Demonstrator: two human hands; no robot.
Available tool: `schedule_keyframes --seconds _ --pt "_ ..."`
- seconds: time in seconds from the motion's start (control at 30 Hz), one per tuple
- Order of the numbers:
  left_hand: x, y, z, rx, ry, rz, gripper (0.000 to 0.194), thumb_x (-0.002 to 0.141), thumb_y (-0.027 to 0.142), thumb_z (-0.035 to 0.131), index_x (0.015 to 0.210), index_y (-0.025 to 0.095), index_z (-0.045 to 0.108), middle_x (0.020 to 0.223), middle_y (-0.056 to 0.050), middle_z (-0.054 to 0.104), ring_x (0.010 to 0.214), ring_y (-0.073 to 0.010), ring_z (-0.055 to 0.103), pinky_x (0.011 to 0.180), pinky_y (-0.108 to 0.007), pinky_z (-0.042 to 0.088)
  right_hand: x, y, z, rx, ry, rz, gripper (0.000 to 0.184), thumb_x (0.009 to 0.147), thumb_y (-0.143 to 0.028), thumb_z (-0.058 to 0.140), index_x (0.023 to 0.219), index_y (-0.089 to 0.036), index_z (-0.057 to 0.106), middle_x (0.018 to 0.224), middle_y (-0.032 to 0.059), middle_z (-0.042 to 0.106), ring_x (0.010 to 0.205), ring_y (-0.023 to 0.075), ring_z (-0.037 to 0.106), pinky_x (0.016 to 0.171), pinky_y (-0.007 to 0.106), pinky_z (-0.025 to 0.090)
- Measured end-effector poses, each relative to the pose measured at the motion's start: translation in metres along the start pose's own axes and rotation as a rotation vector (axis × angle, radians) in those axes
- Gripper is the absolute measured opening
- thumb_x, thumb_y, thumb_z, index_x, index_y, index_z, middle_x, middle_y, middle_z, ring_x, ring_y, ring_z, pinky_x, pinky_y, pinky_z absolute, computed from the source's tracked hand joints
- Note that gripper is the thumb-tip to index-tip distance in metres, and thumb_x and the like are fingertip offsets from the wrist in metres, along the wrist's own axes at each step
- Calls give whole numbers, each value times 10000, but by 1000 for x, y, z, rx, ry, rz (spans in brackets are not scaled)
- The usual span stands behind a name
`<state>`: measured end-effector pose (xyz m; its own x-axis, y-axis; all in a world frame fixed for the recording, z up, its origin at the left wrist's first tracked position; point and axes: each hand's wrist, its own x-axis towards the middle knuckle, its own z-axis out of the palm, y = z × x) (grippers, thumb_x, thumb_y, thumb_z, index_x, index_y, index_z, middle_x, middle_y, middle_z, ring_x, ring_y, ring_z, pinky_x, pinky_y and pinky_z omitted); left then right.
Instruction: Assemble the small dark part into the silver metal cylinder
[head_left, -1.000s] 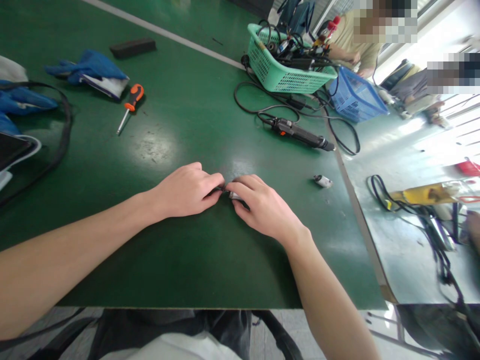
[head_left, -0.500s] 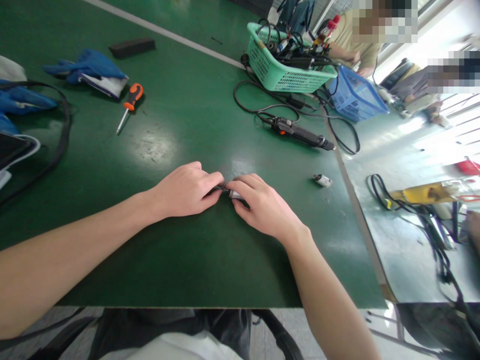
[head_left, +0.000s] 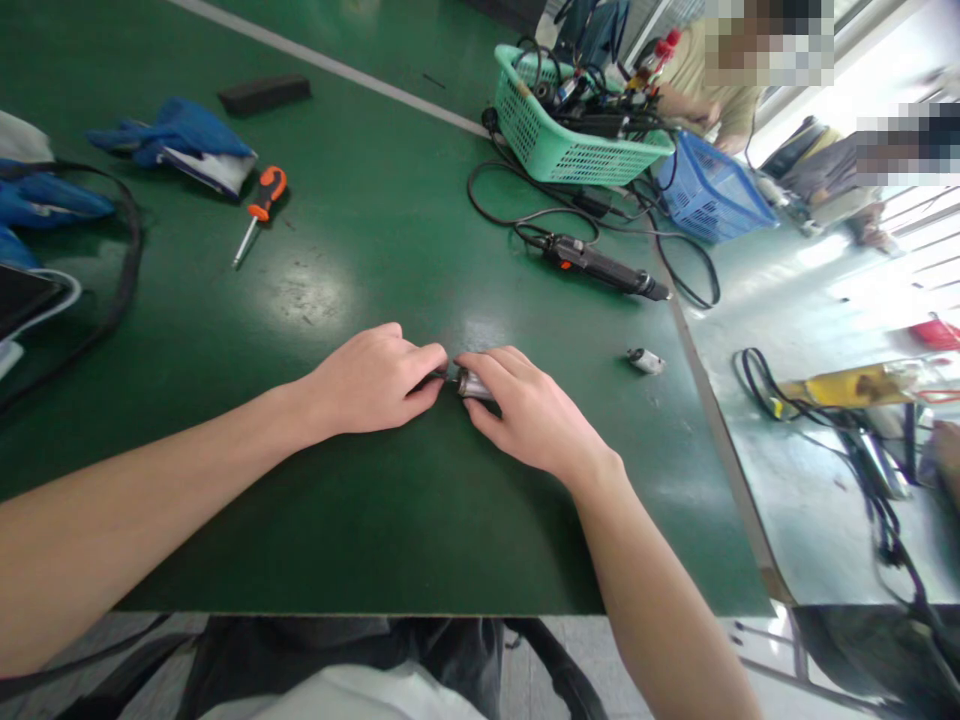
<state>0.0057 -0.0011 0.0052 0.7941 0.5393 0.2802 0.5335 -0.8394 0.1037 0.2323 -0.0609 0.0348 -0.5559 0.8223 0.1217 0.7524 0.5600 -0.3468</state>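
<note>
Screwdriver (head_left: 259,212) left of hands (head_left: 529,415); corded tool (head_left: 600,268) right, basket (head_left: 574,160) behind.

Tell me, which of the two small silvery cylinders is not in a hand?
The loose cylinder, lying on the green tabletop to the right of the right hand; the held cylinder is in that hand's grip.

We note: whitish cloth top (head_left: 352,695), dark grey cloth trousers (head_left: 461,655). Left forearm (head_left: 172,485) and right forearm (head_left: 649,570) bare; left hand (head_left: 375,382) and right hand (head_left: 525,405) also bare.
</note>
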Motion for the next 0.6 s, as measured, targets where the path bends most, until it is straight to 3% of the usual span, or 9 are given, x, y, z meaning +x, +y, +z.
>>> schedule_keyframes --seconds 0.27,0.6 --pt "0 -1 1 -9 3 14 204 994 291 496 956 181 663 708 -12 700 630 -195 616 701 -341 433 0 1 2 -19 22 35 280 982 -200 579 1258 -166 601 1164 125 686 1106 301 608 987 456 529" --pt "0 -3 2 -23 -13 38 230 1013 300 480 973 178 671 723 -17 707 627 -190 617 711 -346 438 0 2 1 -23 14 24 278 987 -194 584 1262 -168 613 1164 120 683 1099 293 603 983 444 527"
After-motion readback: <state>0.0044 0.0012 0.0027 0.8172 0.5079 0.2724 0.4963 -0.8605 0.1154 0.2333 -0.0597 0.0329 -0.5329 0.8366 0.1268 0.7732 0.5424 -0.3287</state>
